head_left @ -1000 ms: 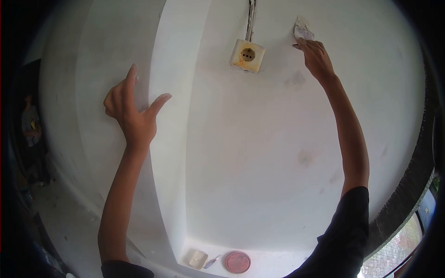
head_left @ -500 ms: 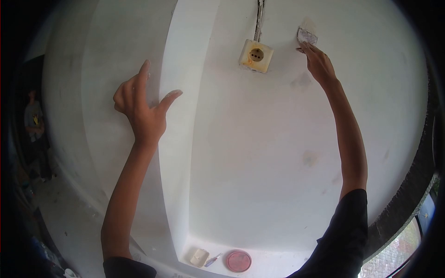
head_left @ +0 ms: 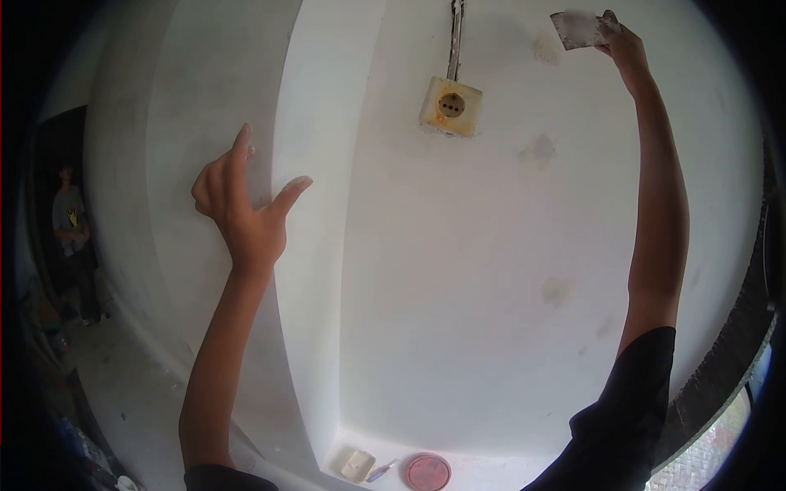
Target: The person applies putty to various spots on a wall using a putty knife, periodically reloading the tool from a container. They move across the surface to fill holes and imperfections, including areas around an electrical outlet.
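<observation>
At the top right of the view, the right hand (head_left: 624, 42) is raised high, its fingers (head_left: 610, 20) clenched around the handle end of a putty knife (head_left: 577, 29), whose flat, filler-smeared blade points left and lies against or just in front of the white wall (head_left: 458, 270); contact cannot be confirmed. Just below and left of the blade sits a dull filler patch (head_left: 547, 49), and a second grey patch (head_left: 538, 150) lies lower on the same surface. The left hand (head_left: 237, 204) holds nothing: its index finger points upward, the thumb is spread to the right, and the remaining fingers are curled in, with the hand resting at the projecting wall corner (head_left: 315, 180), the thumb tip at its edge. Between the two hands, a yellowed wall socket (head_left: 449, 105) is mounted on the wall, tilted slightly, with a cable channel (head_left: 454, 37) running straight up from it. Further faint patches (head_left: 557, 290) mark the wall near the right forearm. At the foot of the wall, on the floor (head_left: 499, 470), lie a pale rectangular block (head_left: 356, 464), a small tool (head_left: 381, 470) just beside it, and a round pink lid (head_left: 428, 471), the three set close together in a row. At the far left, well apart from the wall, another person (head_left: 72, 225) stands in a dark doorway.
</observation>
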`<action>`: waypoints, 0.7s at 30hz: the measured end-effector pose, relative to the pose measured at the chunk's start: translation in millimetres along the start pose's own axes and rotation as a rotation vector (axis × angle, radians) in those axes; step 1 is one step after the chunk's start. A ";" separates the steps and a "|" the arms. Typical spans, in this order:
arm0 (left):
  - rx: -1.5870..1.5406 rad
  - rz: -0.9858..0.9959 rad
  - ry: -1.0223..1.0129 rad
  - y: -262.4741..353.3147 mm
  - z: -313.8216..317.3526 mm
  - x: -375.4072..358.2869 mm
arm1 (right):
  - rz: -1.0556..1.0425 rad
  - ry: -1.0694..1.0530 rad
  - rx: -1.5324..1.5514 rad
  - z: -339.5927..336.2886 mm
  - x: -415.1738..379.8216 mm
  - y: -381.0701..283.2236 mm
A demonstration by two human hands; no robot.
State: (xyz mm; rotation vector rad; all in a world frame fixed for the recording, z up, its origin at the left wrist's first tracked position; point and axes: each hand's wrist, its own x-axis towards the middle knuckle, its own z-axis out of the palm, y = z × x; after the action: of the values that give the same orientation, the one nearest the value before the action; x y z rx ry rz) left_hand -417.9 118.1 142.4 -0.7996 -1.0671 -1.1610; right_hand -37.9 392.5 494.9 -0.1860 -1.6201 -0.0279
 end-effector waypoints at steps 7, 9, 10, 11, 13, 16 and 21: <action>-0.011 -0.013 -0.001 1.4 -0.7 1.7 | -0.059 -0.071 -0.003 -16.5 16.0 12.1; 0.017 -0.002 0.006 0.5 -1.5 0.4 | -0.203 -0.077 0.008 -14.9 25.8 30.2; 0.016 -0.003 0.007 0.4 -1.6 0.3 | -0.200 -0.040 -0.031 -11.2 28.9 32.3; 0.021 0.005 0.011 0.6 -1.8 0.4 | -0.200 -0.002 -0.068 -8.9 32.4 33.5; 0.025 0.017 0.015 0.5 -0.3 1.9 | -0.236 -0.055 -0.103 -2.6 33.1 28.6; 0.020 0.006 0.000 0.5 -0.1 0.9 | -0.213 -0.134 -0.096 5.0 31.3 23.8; 0.065 -0.012 -0.009 -1.2 0.6 -1.4 | -0.208 -0.202 -0.125 8.5 34.5 3.5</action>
State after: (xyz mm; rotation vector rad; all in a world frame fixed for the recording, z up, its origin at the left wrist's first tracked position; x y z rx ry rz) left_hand -419.3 118.8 141.3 -0.7493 -1.1132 -1.1274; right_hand -47.5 400.6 528.4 -0.1185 -1.8350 -0.2778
